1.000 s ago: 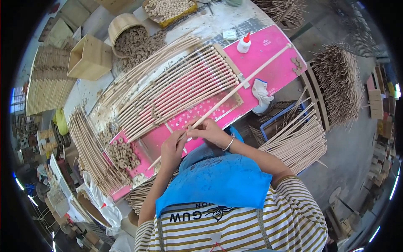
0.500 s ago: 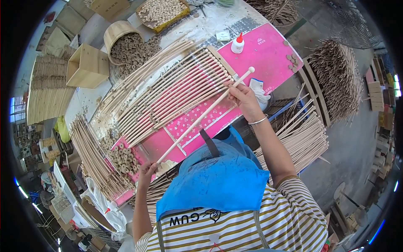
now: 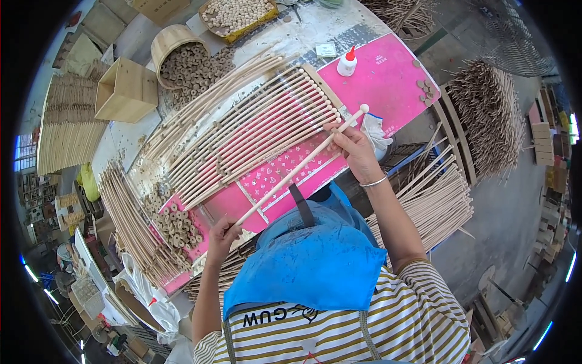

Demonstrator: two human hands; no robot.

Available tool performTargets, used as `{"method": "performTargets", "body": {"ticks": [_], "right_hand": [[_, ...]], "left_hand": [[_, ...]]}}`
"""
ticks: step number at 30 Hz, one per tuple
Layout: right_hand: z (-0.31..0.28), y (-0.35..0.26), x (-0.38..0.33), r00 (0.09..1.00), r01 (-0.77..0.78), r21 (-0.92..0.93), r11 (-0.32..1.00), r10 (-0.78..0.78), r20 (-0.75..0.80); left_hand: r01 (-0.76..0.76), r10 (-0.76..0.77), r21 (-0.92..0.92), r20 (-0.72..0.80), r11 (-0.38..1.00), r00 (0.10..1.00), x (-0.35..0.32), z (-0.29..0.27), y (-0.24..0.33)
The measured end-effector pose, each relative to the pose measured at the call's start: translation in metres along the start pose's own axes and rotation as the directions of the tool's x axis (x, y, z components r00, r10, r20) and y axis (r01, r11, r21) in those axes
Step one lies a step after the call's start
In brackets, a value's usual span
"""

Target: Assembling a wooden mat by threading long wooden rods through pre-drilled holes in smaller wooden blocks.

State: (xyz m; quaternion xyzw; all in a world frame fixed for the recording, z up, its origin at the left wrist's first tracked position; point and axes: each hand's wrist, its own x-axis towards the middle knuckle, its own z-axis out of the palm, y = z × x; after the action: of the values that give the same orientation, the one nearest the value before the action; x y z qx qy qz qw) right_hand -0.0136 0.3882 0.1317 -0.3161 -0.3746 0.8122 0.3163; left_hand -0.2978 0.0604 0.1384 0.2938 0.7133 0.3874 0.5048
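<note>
A long wooden stick [image 3: 290, 175] with a round bead on its upper right end slants in front of me, held in both hands. My left hand [image 3: 223, 236] is closed round its lower left end. Below the bead, my right hand [image 3: 353, 145] pinches the shaft between thumb and fingers. Just beyond lies a row of wooden sticks [image 3: 254, 133], side by side on the pink table top, their beaded ends to the right. Small wooden rings [image 3: 180, 229] are heaped near my left hand. A white glue bottle [image 3: 347, 62] with a red tip stands beyond my right hand.
A tipped wooden bucket [image 3: 162, 53] spills rings at the back left, beside a wooden box [image 3: 126, 91]. A yellow tray [image 3: 250, 31] holds many beads. Bundles of sticks [image 3: 424, 209] lie right of my body. A white cloth [image 3: 374, 130] hangs at the table's edge near my right hand.
My left hand has shifted slightly right and up along with the stick's lower end. The stick's beaded end has dropped a little, and my right hand still grips the shaft.
</note>
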Motion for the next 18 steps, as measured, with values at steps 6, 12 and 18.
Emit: {"method": "performTargets", "body": {"ticks": [6, 12, 18], "right_hand": [[-0.007, 0.009, 0.0, 0.999, -0.006, -0.004, 1.0, 0.006, -0.034], [-0.003, 0.01, -0.005, 0.999, -0.039, 0.02, 0.999, 0.04, -0.026], [-0.016, 0.033, -0.003, 0.992, -0.072, 0.049, 0.996, 0.077, -0.103]], "left_hand": [[-0.059, 0.074, 0.129, -0.117, 0.99, 0.99, -0.001, 0.009, 0.007], [-0.181, 0.232, 0.281, -0.16, 0.942, 0.959, -0.002, 0.005, 0.003], [-0.163, 0.247, 0.339, -0.219, 0.927, 0.944, -0.002, 0.007, 0.012]]}}
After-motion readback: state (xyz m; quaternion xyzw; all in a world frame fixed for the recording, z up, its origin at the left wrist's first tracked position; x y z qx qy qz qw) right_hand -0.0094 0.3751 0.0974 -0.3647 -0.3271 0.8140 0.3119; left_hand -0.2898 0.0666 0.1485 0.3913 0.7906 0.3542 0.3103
